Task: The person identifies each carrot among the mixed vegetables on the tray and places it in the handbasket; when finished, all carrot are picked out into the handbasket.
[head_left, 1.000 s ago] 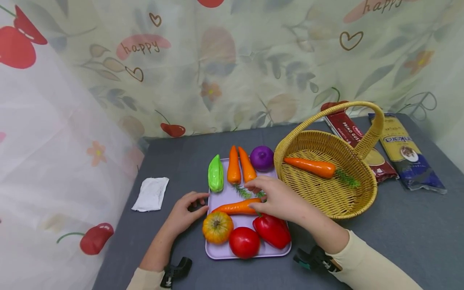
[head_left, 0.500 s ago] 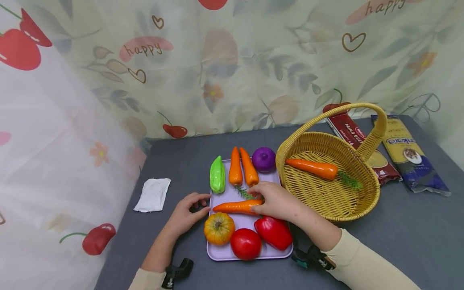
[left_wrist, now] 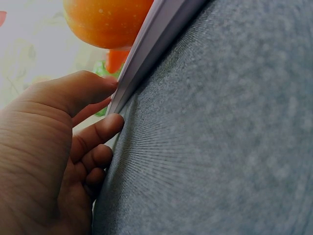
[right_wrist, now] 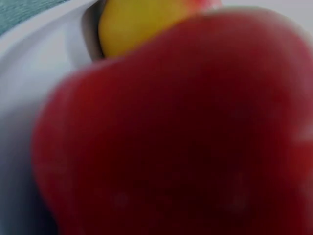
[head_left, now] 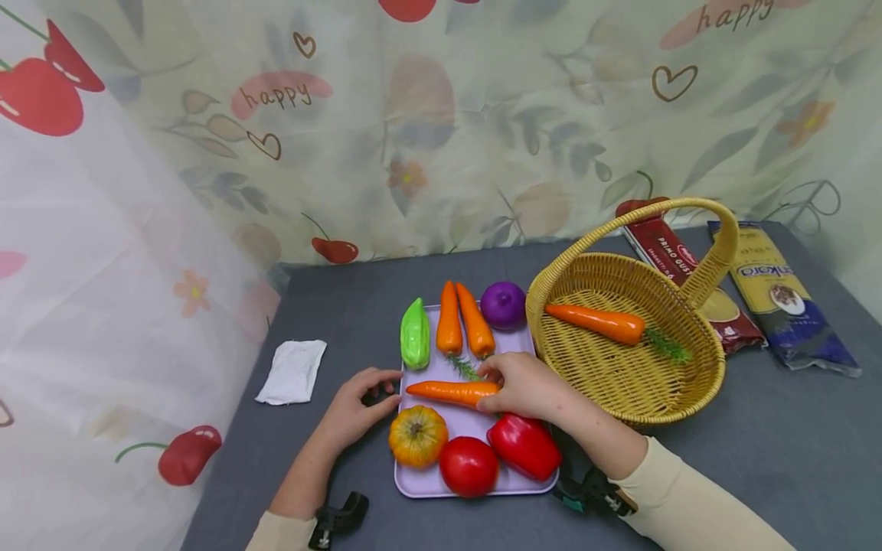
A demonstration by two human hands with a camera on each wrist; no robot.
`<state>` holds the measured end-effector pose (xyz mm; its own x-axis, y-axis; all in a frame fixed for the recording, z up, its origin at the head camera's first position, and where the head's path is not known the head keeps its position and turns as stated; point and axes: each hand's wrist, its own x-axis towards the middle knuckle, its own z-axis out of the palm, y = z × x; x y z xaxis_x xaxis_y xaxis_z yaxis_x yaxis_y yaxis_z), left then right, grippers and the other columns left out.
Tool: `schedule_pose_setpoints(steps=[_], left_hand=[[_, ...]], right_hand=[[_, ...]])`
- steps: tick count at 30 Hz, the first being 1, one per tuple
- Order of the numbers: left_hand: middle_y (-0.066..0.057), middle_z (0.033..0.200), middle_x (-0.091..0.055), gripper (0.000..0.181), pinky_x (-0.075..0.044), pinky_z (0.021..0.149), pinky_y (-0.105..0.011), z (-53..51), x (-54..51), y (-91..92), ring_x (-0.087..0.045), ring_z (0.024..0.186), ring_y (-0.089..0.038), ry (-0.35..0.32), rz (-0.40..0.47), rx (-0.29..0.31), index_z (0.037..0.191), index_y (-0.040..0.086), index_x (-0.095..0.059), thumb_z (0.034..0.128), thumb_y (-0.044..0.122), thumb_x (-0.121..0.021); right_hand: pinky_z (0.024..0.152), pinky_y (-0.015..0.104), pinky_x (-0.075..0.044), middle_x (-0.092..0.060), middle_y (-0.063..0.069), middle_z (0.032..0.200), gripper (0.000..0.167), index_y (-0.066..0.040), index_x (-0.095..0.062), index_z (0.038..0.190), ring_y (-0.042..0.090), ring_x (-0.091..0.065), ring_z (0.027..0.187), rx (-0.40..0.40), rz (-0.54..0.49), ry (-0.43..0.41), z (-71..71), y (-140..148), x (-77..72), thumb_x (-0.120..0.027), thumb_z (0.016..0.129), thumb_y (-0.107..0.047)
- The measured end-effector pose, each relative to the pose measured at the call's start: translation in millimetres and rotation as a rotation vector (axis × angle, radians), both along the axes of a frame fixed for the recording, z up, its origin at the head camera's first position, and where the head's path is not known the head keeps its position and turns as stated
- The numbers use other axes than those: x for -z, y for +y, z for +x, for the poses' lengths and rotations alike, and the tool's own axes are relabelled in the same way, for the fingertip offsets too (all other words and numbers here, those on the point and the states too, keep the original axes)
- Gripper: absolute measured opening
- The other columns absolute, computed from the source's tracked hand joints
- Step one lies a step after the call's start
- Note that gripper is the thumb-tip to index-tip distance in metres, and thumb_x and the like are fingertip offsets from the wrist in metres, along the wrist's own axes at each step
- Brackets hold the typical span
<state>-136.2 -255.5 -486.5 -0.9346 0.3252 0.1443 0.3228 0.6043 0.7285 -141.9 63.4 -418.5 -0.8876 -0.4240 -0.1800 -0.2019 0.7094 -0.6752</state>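
Over the thick end of a carrot [head_left: 448, 392], my right hand [head_left: 530, 386] curls its thumb and fingers. That carrot lies crosswise on a lilac tray [head_left: 413, 487]. My left hand [head_left: 361, 405] is at the tray's left edge, its fingers loosely bent and the thumb [left_wrist: 93, 88] against the rim. Two more carrots [head_left: 449, 321], a green ridged vegetable [head_left: 415, 334] and a purple onion [head_left: 504, 304] lie at the tray's far end. Nearer are a small pumpkin [head_left: 418, 436], a tomato [head_left: 468, 467] and a red bell pepper [head_left: 525, 446], which fills the right wrist view.
Right of the tray stands a wicker basket [head_left: 620, 390] with a tall handle and a carrot [head_left: 599, 323] inside. Behind it lie a red spaghetti packet [head_left: 664, 249] and a blue-and-yellow packet [head_left: 785, 295]. A white packet [head_left: 292, 372] is on the left.
My right hand has come down onto the crosswise carrot, its fingers drawing in around the thick end. The left hand has stayed at the tray's edge. The whole head view has shifted slightly.
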Motion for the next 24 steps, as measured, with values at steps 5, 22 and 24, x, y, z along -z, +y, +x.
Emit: schedule_pose_setpoints(steps=[5, 22, 24], left_hand=[[0.006, 0.094, -0.06, 0.033, -0.044, 0.077, -0.031, 0.5, 0.1, -0.3, -0.052, 0.087, -0.017, 0.003, 0.002, 0.0, 0.121, 0.018, -0.073, 0.0894, 0.018, -0.082], [0.004, 0.09, -0.058, 0.017, -0.044, 0.076, -0.031, -0.7, 2.2, -1.3, -0.052, 0.084, -0.016, 0.046, 0.019, 0.007, 0.101, 0.014, -0.071, 0.0879, 0.014, -0.082], [0.003, 0.092, -0.06, 0.022, -0.044, 0.076, -0.031, -1.5, 1.9, -1.1, -0.052, 0.085, -0.016, 0.044, 0.019, 0.015, 0.109, 0.014, -0.073, 0.0883, 0.014, -0.082]], right_hand=[[0.083, 0.035, -0.052, -0.068, -0.002, 0.095, 0.043, -0.007, -0.073, 0.117, 0.013, -0.059, 0.084, 0.008, -0.04, 0.048, 3.1, -0.8, -4.3, -0.088, 0.081, -0.025], [0.085, 0.036, -0.055, -0.069, -0.009, 0.105, 0.036, -0.017, -0.073, 0.115, 0.011, -0.063, 0.094, -0.014, -0.235, 0.265, 41.9, 16.5, -63.4, -0.087, 0.082, -0.025], [0.087, 0.035, -0.056, -0.069, -0.008, 0.11, 0.038, -0.017, -0.073, 0.116, 0.011, -0.064, 0.097, -0.008, -0.271, 0.267, 46.2, 23.1, -71.5, -0.087, 0.082, -0.023]])
